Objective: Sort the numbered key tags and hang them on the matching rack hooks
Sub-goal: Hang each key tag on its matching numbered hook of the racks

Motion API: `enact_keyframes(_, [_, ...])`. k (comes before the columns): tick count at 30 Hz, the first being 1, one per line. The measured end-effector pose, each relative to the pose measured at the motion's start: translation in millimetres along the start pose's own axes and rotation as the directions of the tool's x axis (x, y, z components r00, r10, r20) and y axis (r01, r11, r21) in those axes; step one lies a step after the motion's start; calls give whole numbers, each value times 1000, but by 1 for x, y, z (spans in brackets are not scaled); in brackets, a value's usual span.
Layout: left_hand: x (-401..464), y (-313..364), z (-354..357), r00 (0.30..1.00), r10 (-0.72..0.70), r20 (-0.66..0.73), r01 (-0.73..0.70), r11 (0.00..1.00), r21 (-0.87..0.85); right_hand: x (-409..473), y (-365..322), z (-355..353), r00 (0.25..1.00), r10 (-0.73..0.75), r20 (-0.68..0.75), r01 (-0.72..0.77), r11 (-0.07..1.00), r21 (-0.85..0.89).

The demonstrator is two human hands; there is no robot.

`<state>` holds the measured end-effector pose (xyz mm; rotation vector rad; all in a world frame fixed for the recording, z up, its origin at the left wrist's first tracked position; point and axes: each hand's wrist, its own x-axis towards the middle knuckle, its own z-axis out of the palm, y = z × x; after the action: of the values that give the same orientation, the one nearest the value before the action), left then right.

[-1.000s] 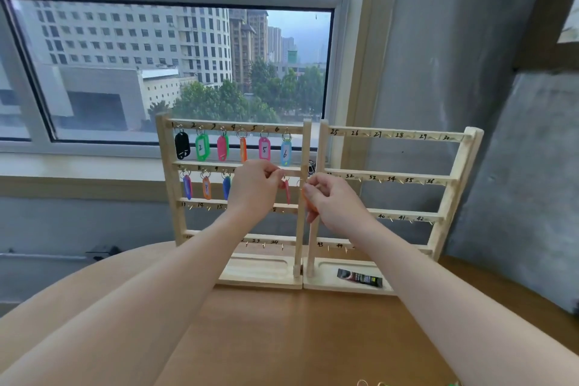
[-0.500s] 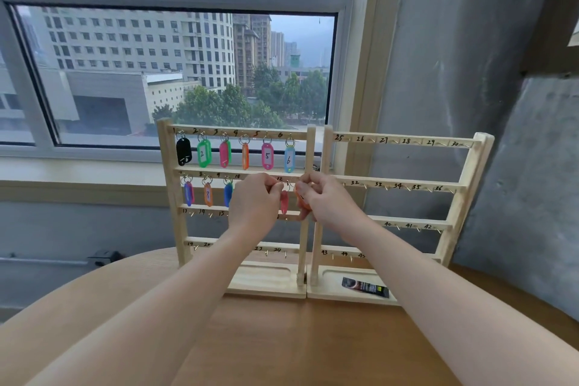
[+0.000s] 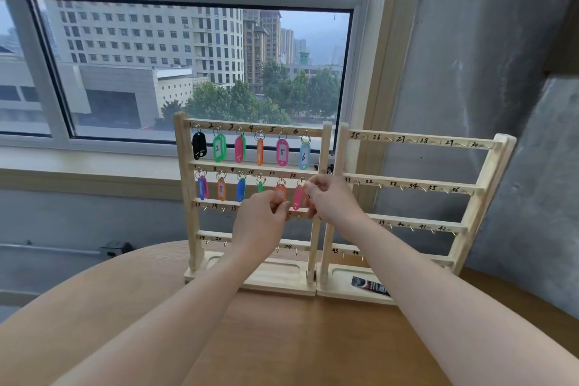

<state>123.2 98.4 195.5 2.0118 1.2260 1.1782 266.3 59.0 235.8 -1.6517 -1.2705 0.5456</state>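
Two wooden racks stand side by side on the table, the left rack (image 3: 185, 197) numbered 1 to 24 and the right rack (image 3: 476, 197) numbered from 25. Coloured key tags hang on hooks 1 to 6, among them the pink tag 5 (image 3: 282, 152). More tags fill the second rail, ending with a red-orange tag (image 3: 280, 189) and a pink tag (image 3: 297, 197) under 12. My left hand (image 3: 263, 222) pinches at the lower end of the red-orange tag. My right hand (image 3: 332, 200) has its fingertips at the pink tag's ring and grips an orange tag (image 3: 311, 205), mostly hidden.
The right rack's hooks carry no tags. A small dark packet (image 3: 369, 286) lies in its base tray. The round wooden table (image 3: 297, 338) fills the foreground. Behind the racks are a window sill and window, with a grey concrete wall (image 3: 501, 56) to the right.
The view has moved closer and tilted up. My left hand dropped from the second rail to the third rail's level, uncovering the tags under 10 to 12. My right hand shifted left to hook 12.
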Motion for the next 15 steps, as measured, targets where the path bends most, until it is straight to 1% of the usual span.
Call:
enact_keyframes(4, [-14, -10, 0, 999, -24, 25, 24, 1000, 1, -3, 5, 1, 1000, 26, 2, -26, 999, -21])
enact_keyframes(9, [-40, -23, 3, 990, -83, 116, 82, 997, 11, -25, 28, -1, 993, 97, 72, -88, 988, -128])
enact_keyframes(11, [-53, -26, 6, 980, -106, 167, 114, 993, -39, -44, 38, -6, 990, 114, 80, -102, 985, -140])
enact_keyframes(13, [-68, -29, 12, 963, -129, 237, 151, 985, -79, -68, 46, -14, 988, 145, 56, -136, 980, -144])
enact_keyframes(15, [-88, -32, 23, 932, -134, 336, 159, 986, -48, -95, 59, -21, 983, 177, 55, -162, 964, -210])
